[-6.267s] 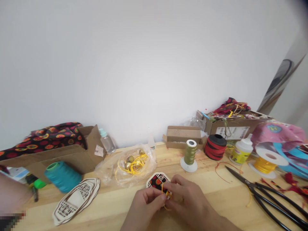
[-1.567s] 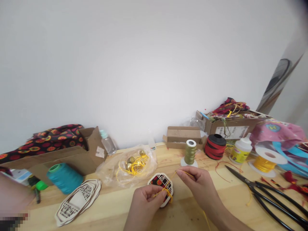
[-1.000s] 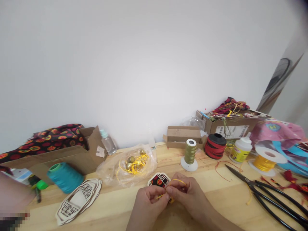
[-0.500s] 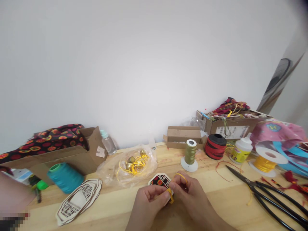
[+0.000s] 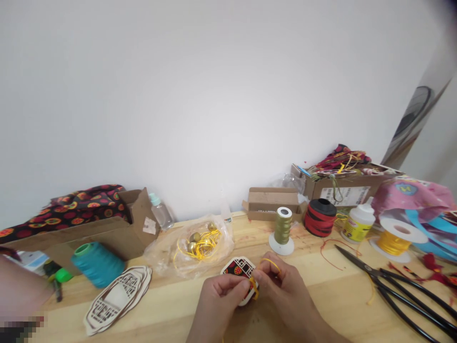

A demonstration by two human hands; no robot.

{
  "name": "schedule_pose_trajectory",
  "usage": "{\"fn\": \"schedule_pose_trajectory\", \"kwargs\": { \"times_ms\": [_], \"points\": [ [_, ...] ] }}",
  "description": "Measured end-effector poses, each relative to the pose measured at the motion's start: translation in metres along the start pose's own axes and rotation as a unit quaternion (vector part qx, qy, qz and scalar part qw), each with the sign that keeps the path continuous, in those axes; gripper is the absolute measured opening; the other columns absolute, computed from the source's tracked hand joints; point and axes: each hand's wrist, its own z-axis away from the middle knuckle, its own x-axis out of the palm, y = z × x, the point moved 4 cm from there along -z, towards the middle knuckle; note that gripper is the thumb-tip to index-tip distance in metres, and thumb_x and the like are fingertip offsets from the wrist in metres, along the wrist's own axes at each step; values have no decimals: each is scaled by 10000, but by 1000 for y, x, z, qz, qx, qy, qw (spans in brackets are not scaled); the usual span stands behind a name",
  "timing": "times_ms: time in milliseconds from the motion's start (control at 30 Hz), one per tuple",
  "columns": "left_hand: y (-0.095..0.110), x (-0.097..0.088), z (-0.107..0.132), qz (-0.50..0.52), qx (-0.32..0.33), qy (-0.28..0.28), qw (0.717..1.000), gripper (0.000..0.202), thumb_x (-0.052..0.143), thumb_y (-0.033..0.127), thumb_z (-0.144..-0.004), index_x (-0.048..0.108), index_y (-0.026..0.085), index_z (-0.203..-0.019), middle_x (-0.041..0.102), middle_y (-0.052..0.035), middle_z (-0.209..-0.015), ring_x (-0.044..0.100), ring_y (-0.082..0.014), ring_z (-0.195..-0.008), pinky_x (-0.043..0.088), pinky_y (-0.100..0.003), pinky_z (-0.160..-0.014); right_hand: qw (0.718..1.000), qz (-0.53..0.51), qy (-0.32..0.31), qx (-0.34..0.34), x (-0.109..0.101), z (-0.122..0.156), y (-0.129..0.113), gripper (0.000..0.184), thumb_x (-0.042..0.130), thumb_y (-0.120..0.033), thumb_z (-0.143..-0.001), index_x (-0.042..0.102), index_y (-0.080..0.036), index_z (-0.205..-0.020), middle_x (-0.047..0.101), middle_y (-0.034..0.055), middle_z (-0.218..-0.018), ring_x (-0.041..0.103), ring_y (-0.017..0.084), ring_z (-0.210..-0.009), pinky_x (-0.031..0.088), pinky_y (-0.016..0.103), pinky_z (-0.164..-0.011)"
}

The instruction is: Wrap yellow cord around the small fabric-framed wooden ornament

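My left hand (image 5: 217, 305) pinches a small wooden lattice ornament (image 5: 240, 269) backed with black-and-red patterned cloth, low at the table's front centre. A yellow cord (image 5: 254, 286) is looped at the ornament's right edge. My right hand (image 5: 285, 293) is closed on that cord, fingertips touching the left hand's, and one loop of cord arcs over its knuckles. Both hands rest low over the wooden table (image 5: 332, 290).
A clear bag of gold beads and yellow cord (image 5: 194, 245), stacked wooden lattice cutouts (image 5: 116, 297) and a teal thread cone (image 5: 94, 263) lie left. Olive spool (image 5: 283, 229), red spool (image 5: 320, 217), glue bottle (image 5: 359, 223), yellow spool (image 5: 394, 240) and black scissors (image 5: 396, 286) lie right. Cardboard boxes line the wall.
My right hand had drawn the yellow cord out to the upper right, then came back beside the left hand. Both now stay pinched together at the ornament's edge, shifted slightly right.
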Motion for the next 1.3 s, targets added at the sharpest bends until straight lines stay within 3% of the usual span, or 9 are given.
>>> {"fn": "schedule_pose_trajectory", "kwargs": {
  "times_ms": [333,533,833,1000,1300],
  "points": [
    [5,3,5,-17,-1,0,1000,183,697,295,-498,692,112,-500,651,-21,-438,492,-97,-421,362,-182,-450,999,-22,36,-15,-6,0,-5,282,508,-298,-718,429,-160,-486,366,-28,-557,374,105,-547,327,209,-510],
    [12,1,10,-63,75,44,994,157,685,277,-517,672,125,-480,634,-10,-434,499,-102,-428,374,-173,-443,999,-29,14,17,-5,-3,1,279,521,-302,-715,473,-148,-488,382,-23,-558,380,105,-552,326,211,-511],
    [8,6,10,-18,42,36,998,185,720,275,-468,678,139,-587,680,-24,-519,580,-140,-488,445,-189,-469,1000,-23,6,12,-4,0,0,213,540,-268,-714,557,-148,-539,432,-12,-594,412,111,-577,339,206,-527],
    [9,5,9,-34,62,43,997,154,715,259,-483,681,138,-571,689,-24,-536,582,-123,-498,439,-167,-490,1000,-17,-5,-2,-5,-1,-1,194,539,-281,-714,599,-150,-585,475,3,-622,453,126,-609,363,214,-550],
    [0,9,9,-44,26,5,999,208,697,309,-497,678,109,-552,656,-32,-487,534,-112,-448,392,-178,-442,1000,30,-6,-3,0,2,0,203,523,-286,-724,624,-151,-611,545,13,-583,491,134,-586,377,219,-548]
  ]
}}
